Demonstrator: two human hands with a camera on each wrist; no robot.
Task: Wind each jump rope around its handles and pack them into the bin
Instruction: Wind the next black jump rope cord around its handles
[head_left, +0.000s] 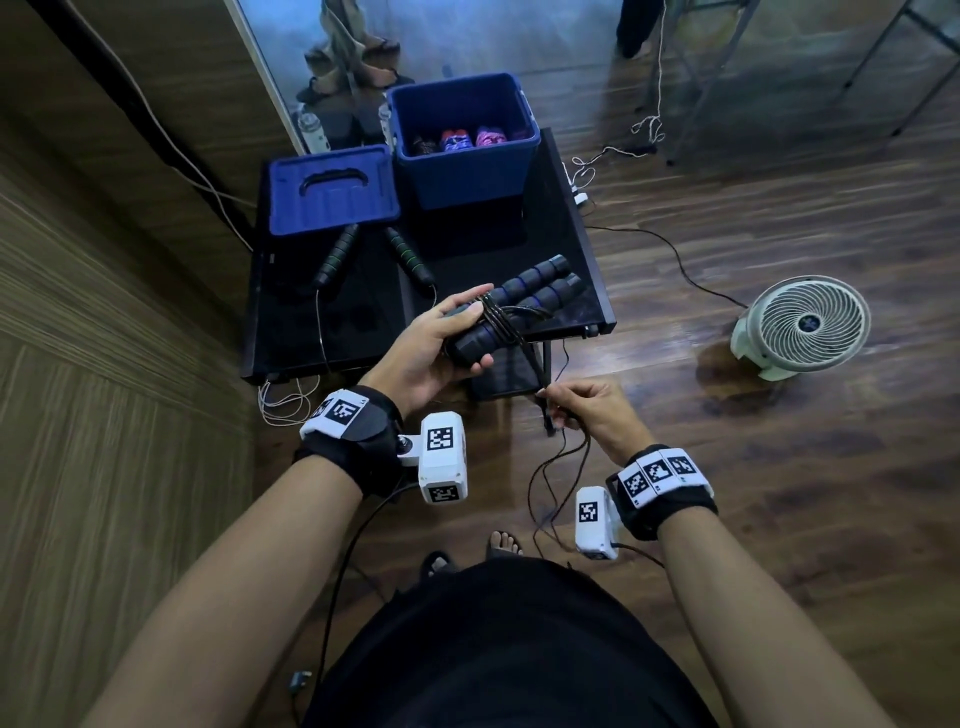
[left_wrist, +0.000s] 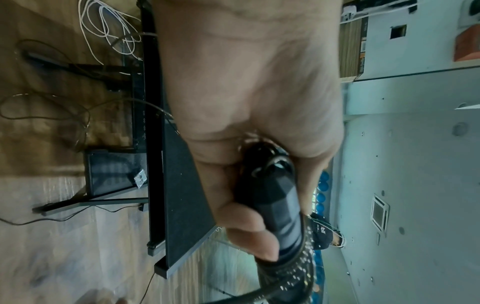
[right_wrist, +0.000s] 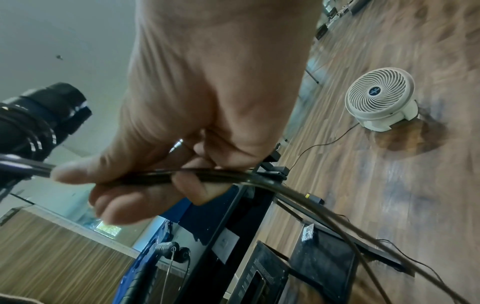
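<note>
Right hand (head_left: 587, 415) pinches rope (right_wrist: 233, 176); left hand (head_left: 431, 343) grips handles (head_left: 519, 306).

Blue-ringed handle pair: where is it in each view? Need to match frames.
Head: centre, blue-ringed handle pair gripped by the left hand, rope coils around it.
Left wrist: lower centre, one handle's end cap in the fingers.
Right wrist: left edge, dark cap with coils; right hand pinches the rope.
Shared landmark: the black table.

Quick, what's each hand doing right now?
Left hand: closed around the two blue-ringed handles, held side by side.
Right hand: fingers pinching the loose rope.
</note>
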